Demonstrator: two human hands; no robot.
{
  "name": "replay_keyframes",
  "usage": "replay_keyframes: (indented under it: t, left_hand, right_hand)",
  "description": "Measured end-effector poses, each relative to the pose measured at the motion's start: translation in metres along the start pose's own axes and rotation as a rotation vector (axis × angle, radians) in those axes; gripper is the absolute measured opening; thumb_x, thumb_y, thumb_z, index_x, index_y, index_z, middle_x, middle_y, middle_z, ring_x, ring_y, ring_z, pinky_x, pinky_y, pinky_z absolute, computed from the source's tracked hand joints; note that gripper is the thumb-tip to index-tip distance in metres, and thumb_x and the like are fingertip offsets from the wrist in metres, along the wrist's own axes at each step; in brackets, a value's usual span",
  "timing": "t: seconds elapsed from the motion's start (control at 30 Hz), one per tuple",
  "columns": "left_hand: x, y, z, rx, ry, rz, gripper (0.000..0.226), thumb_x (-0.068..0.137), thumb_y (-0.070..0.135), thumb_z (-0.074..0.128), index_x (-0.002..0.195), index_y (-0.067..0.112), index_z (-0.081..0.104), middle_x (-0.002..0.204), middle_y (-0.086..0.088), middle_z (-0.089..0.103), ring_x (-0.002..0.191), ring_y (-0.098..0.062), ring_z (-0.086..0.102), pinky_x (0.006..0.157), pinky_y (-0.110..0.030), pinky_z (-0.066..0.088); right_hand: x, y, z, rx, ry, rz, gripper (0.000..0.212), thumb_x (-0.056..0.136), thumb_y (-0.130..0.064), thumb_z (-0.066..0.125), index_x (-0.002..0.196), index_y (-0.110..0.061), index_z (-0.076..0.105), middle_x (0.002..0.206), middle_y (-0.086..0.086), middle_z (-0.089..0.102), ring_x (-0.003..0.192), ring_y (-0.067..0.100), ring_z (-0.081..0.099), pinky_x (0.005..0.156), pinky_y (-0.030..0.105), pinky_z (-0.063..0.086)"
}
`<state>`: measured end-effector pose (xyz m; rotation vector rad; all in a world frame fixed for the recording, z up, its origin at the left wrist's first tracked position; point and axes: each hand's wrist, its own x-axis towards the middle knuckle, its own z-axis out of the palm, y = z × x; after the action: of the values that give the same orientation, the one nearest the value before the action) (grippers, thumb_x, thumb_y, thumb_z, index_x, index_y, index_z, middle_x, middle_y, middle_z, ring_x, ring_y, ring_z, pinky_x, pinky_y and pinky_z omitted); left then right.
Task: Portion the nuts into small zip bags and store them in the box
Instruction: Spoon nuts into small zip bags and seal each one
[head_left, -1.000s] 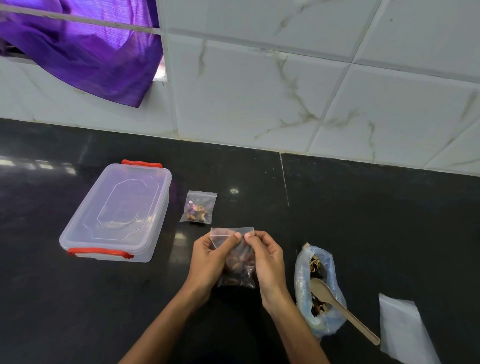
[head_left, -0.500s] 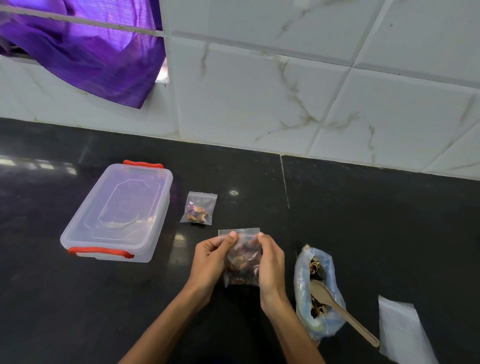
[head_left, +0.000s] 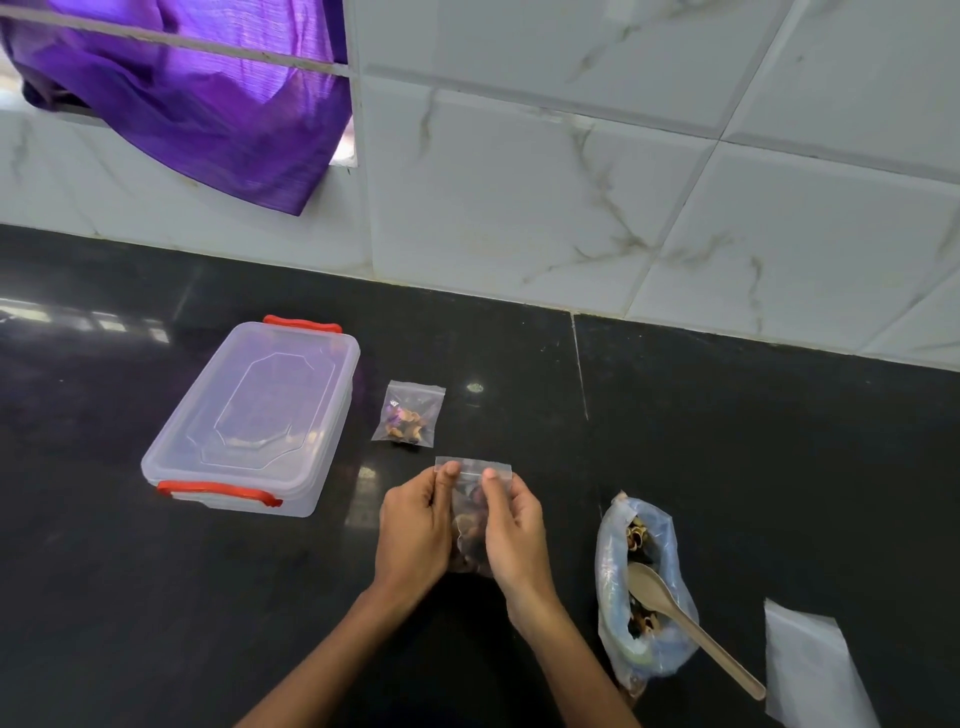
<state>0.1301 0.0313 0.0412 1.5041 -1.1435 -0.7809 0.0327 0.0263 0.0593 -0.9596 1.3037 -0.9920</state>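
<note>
A small clear zip bag (head_left: 471, 514) with nuts inside is held upright over the black counter. My left hand (head_left: 413, 525) pinches its top strip at the left, and my right hand (head_left: 511, 530) pinches it at the right. A second filled zip bag (head_left: 409, 420) lies flat on the counter just beyond my hands. The clear plastic box (head_left: 254, 415) with red clips sits to the left, lid on. A larger open plastic bag of nuts (head_left: 641, 587) lies to the right with a wooden spoon (head_left: 685, 623) resting in it.
A white flat sheet or empty bag (head_left: 815, 670) lies at the bottom right. The tiled wall (head_left: 571, 182) rises behind the black counter (head_left: 779, 441). A purple cloth (head_left: 197, 104) hangs at the upper left.
My fingers slid along the bag's top strip; my right fingers came closer to the middle. The view has shifted slightly; the other things stay put.
</note>
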Motion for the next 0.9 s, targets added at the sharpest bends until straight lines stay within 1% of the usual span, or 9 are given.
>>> replay_keyframes:
  t: [0.07, 0.17, 0.27, 0.37, 0.47, 0.6, 0.7, 0.83, 0.9]
  left_hand:
    - [0.003, -0.004, -0.003, 0.025, -0.005, 0.001, 0.058, 0.085, 0.056, 0.037, 0.062, 0.006, 0.056, 0.051, -0.004, 0.058, 0.044, -0.011, 0.05, 0.044, -0.025, 0.039]
    - [0.005, -0.002, -0.007, 0.041, -0.002, 0.019, 0.051, 0.087, 0.054, 0.034, 0.056, 0.014, 0.045, 0.045, 0.007, 0.045, 0.042, -0.005, 0.04, 0.042, -0.017, 0.031]
    - [0.006, -0.002, -0.012, 0.117, 0.007, 0.011, 0.051, 0.092, 0.05, 0.03, 0.055, 0.017, 0.041, 0.043, 0.008, 0.046, 0.041, -0.005, 0.045, 0.042, -0.015, 0.032]
    - [0.01, -0.009, -0.018, 0.306, -0.027, 0.027, 0.05, 0.098, 0.048, 0.029, 0.065, 0.017, 0.051, 0.056, 0.002, 0.059, 0.053, -0.011, 0.056, 0.053, -0.03, 0.046]
    - [0.016, -0.021, -0.02, 0.394, -0.018, 0.008, 0.041, 0.099, 0.044, 0.028, 0.078, 0.019, 0.052, 0.065, 0.002, 0.062, 0.059, -0.015, 0.061, 0.06, -0.04, 0.052]
    - [0.031, -0.029, -0.027, 0.528, 0.037, -0.024, 0.039, 0.1, 0.045, 0.022, 0.1, 0.02, 0.052, 0.075, -0.001, 0.065, 0.067, -0.02, 0.063, 0.067, -0.045, 0.055]
    - [0.043, -0.028, -0.029, 0.548, 0.078, -0.069, 0.031, 0.101, 0.04, 0.027, 0.096, 0.016, 0.046, 0.077, -0.005, 0.065, 0.066, -0.02, 0.061, 0.063, -0.042, 0.053]
    - [0.06, -0.024, -0.027, 0.568, 0.104, -0.117, 0.016, 0.1, 0.029, 0.037, 0.092, 0.016, 0.042, 0.082, -0.003, 0.062, 0.069, -0.02, 0.061, 0.065, -0.043, 0.055]
    - [0.069, -0.027, -0.027, 0.566, 0.133, -0.111, 0.01, 0.099, 0.023, 0.04, 0.092, 0.016, 0.044, 0.081, -0.002, 0.062, 0.069, -0.018, 0.06, 0.065, -0.04, 0.056]
  right_hand:
    - [0.002, 0.004, 0.0, -0.073, -0.018, -0.061, 0.028, 0.098, -0.039, 0.041, 0.091, -0.018, 0.058, 0.073, -0.005, 0.065, 0.067, 0.004, 0.063, 0.063, 0.021, 0.049]
    - [0.004, 0.012, 0.001, -0.217, 0.029, -0.171, 0.028, 0.1, -0.036, 0.037, 0.089, -0.018, 0.057, 0.077, -0.004, 0.063, 0.069, 0.0, 0.061, 0.065, 0.019, 0.049]
    - [0.01, 0.016, 0.006, -0.267, 0.122, -0.236, 0.029, 0.101, -0.033, 0.036, 0.083, -0.019, 0.054, 0.073, -0.004, 0.059, 0.064, -0.001, 0.057, 0.062, 0.017, 0.047]
    - [0.021, 0.014, 0.013, -0.275, 0.157, -0.296, 0.031, 0.101, -0.034, 0.034, 0.081, -0.02, 0.052, 0.071, -0.002, 0.057, 0.062, 0.003, 0.053, 0.062, 0.025, 0.047]
    - [0.033, 0.013, 0.025, -0.288, 0.135, -0.305, 0.032, 0.102, -0.032, 0.032, 0.08, -0.019, 0.051, 0.069, -0.004, 0.057, 0.058, 0.002, 0.055, 0.056, 0.022, 0.047]
    - [0.052, 0.014, 0.041, -0.438, 0.132, -0.338, 0.033, 0.103, -0.031, 0.029, 0.08, -0.019, 0.049, 0.064, -0.009, 0.055, 0.055, 0.001, 0.055, 0.054, 0.025, 0.046]
    - [0.069, 0.012, 0.048, -0.537, 0.134, -0.353, 0.028, 0.102, -0.031, 0.031, 0.085, -0.018, 0.048, 0.063, -0.007, 0.055, 0.054, 0.005, 0.054, 0.054, 0.032, 0.046]
    - [0.091, 0.007, 0.057, -0.694, 0.153, -0.308, 0.026, 0.101, -0.038, 0.031, 0.092, -0.019, 0.046, 0.08, 0.001, 0.064, 0.073, 0.021, 0.061, 0.063, 0.041, 0.049]
    - [0.1, 0.006, 0.059, -0.803, 0.162, -0.277, 0.026, 0.101, -0.04, 0.028, 0.098, -0.02, 0.045, 0.09, 0.003, 0.066, 0.082, 0.025, 0.062, 0.067, 0.04, 0.047]
